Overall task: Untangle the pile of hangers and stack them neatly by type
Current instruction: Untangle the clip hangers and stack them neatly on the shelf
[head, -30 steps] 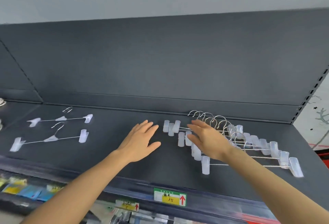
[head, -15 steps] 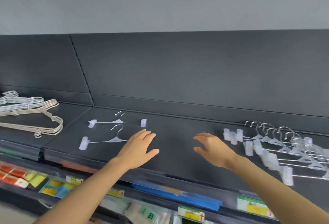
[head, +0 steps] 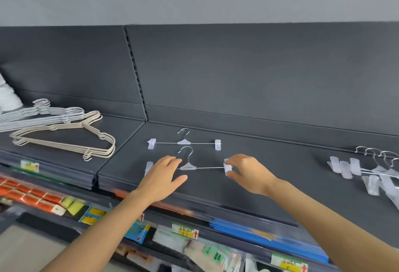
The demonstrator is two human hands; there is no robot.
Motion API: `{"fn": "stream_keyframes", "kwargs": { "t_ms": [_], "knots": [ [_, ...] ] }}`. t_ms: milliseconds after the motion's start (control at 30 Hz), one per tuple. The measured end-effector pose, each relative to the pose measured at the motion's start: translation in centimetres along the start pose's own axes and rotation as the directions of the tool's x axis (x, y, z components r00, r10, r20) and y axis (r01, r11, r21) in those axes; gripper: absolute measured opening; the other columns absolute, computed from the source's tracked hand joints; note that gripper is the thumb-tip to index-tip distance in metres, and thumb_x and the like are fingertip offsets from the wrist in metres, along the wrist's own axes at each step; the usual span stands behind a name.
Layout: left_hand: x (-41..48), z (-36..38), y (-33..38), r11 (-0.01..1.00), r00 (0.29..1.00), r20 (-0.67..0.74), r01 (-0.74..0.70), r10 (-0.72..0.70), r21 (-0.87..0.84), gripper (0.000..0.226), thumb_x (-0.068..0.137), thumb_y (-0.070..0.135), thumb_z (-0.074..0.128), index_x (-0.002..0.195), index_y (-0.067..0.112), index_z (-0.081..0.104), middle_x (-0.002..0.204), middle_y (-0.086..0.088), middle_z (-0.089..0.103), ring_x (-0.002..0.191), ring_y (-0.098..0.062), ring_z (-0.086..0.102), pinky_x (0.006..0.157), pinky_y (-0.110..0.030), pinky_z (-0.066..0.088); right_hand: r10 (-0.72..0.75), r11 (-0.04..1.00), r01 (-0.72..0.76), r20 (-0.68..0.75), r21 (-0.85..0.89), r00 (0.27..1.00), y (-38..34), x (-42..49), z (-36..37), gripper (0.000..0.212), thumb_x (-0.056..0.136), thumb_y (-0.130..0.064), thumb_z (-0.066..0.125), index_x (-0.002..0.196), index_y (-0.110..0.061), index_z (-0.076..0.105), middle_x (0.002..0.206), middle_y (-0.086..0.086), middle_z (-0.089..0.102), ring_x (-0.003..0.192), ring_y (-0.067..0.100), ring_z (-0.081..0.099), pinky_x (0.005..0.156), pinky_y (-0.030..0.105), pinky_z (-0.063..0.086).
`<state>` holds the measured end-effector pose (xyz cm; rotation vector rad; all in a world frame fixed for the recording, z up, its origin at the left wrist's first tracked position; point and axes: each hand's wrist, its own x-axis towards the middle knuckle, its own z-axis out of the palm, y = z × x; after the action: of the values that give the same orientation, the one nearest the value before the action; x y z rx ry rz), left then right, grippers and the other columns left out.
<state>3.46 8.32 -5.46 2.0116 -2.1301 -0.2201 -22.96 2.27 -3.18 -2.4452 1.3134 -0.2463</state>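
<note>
Two clear clip hangers lie side by side on the dark shelf point(head: 280, 185). My right hand point(head: 248, 173) pinches the right clip of the near clip hanger point(head: 188, 166). My left hand point(head: 163, 177) lies flat with straight fingers over that hanger's left part, hiding most of its left clip. The far clip hanger point(head: 184, 142) lies free behind it. A pile of several clip hangers point(head: 367, 170) sits at the right edge. On the left shelf section lie stacked beige wire hangers point(head: 64, 140) and grey wire hangers point(head: 38, 114).
The shelf's back panel rises behind the hangers. A white object point(head: 7, 96) stands at the far left. Lower shelves hold packaged goods point(head: 205, 254) and price labels point(head: 185, 230) along the front rail.
The view has swung left. Both hands moved left from the open shelf onto the near clip hanger; my right hand took hold of its right clip and my left hand settled over its left part.
</note>
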Motion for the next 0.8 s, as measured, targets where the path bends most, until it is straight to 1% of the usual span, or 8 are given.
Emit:
{"fn": "stream_keyframes", "kwargs": {
  "t_ms": [100, 200, 333, 400, 467, 567, 700, 800],
  "knots": [
    [0.9, -0.3, -1.7, 1.000, 1.000, -0.003, 0.023, -0.023, 0.012, 0.061, 0.094, 0.049, 0.044, 0.146, 0.018, 0.032, 0.152, 0.001, 0.030, 0.143, -0.014, 0.019, 0.116, -0.031, 0.022, -0.038, 0.999, 0.038, 0.017, -0.016, 0.999, -1.0, 3.0, 0.6, 0.032, 0.096, -0.027, 0.049, 0.119, -0.007, 0.058, 0.122, 0.004, 0.057, 0.111, 0.024, 0.053, 0.092, 0.030, 0.045],
    [2.5, -0.8, -3.5, 0.998, 0.999, 0.002, 0.047, -0.047, 0.032, 0.060, 0.095, 0.048, 0.044, 0.145, 0.018, 0.033, 0.150, 0.002, 0.031, 0.140, -0.014, 0.025, 0.114, -0.029, 0.024, -0.059, 0.998, 0.060, 0.040, -0.024, 0.997, -1.9, 6.0, 1.3, 0.028, 0.094, -0.025, 0.049, 0.101, -0.001, 0.059, 0.100, 0.010, 0.059, 0.092, 0.029, 0.055, 0.080, 0.037, 0.048],
    [5.3, -1.7, -5.8, 0.995, 0.997, -0.002, 0.082, -0.082, 0.052, 0.059, 0.096, 0.047, 0.042, 0.146, 0.017, 0.032, 0.150, 0.002, 0.031, 0.138, -0.015, 0.028, 0.111, -0.028, 0.026, -0.125, 0.992, 0.125, 0.057, 0.004, 0.991, -3.0, 9.6, 2.4, 0.024, 0.094, -0.026, 0.050, 0.099, -0.007, 0.063, 0.088, 0.002, 0.052, 0.082, 0.020, 0.044, 0.071, 0.028, 0.038],
    [6.2, -1.8, -6.8, 0.995, 0.996, -0.005, 0.092, -0.092, 0.040, 0.057, 0.097, 0.044, 0.043, 0.145, 0.016, 0.033, 0.151, -0.001, 0.031, 0.139, -0.016, 0.027, 0.111, -0.029, 0.025, -0.127, 0.992, 0.125, 0.071, 0.027, 0.989, -3.5, 11.1, 3.0, 0.024, 0.091, -0.026, 0.053, 0.074, -0.012, 0.060, 0.075, 0.003, 0.051, 0.074, 0.020, 0.044, 0.069, 0.031, 0.040],
    [7.1, -1.8, -7.8, 0.995, 0.996, 0.003, 0.091, -0.091, 0.040, 0.055, 0.097, 0.042, 0.043, 0.145, 0.015, 0.034, 0.150, -0.002, 0.032, 0.140, -0.017, 0.025, 0.112, -0.029, 0.024, -0.134, 0.990, 0.128, 0.111, 0.061, 0.985, -4.1, 11.9, 3.7, 0.038, 0.088, -0.031, 0.058, 0.054, -0.024, 0.042, 0.064, -0.003, 0.042, 0.065, 0.012, 0.039, 0.059, 0.026, 0.037],
    [8.9, -1.6, -9.7, 0.995, 0.996, 0.017, 0.082, -0.083, 0.051, 0.050, 0.100, 0.037, 0.040, 0.144, 0.013, 0.035, 0.149, -0.001, 0.034, 0.140, -0.016, 0.026, 0.112, -0.029, 0.024, -0.145, 0.988, 0.133, 0.187, 0.078, 0.972, -4.6, 12.7, 4.6, 0.025, 0.083, -0.042, 0.064, 0.067, -0.027, 0.052, 0.077, -0.005, 0.045, 0.076, 0.012, 0.043, 0.060, 0.021, 0.033],
    [11.4, -1.4, -11.5, 0.999, 0.998, 0.034, 0.043, -0.044, 0.017, 0.042, 0.102, 0.029, 0.037, 0.140, 0.012, 0.041, 0.146, -0.002, 0.037, 0.138, -0.019, 0.029, 0.110, -0.031, 0.028, -0.123, 0.990, 0.109, 0.195, 0.085, 0.973, -5.0, 13.3, 4.9, 0.021, 0.081, -0.038, 0.068, 0.081, -0.018, 0.060, 0.090, 0.000, 0.052, 0.088, 0.016, 0.048, 0.071, 0.024, 0.041],
    [13.2, -1.3, -12.5, 1.000, 0.996, 0.086, -0.018, 0.018, -0.004, 0.031, 0.101, 0.027, 0.039, 0.120, 0.013, 0.059, 0.134, 0.000, 0.046, 0.132, -0.017, 0.033, 0.103, -0.028, 0.031, -0.079, 0.995, 0.063, 0.209, 0.082, 0.975, -5.6, 12.9, 5.5, 0.023, 0.079, -0.038, 0.071, 0.088, -0.019, 0.061, 0.091, -0.006, 0.049, 0.086, 0.011, 0.046, 0.077, 0.024, 0.043]
  ]
}}
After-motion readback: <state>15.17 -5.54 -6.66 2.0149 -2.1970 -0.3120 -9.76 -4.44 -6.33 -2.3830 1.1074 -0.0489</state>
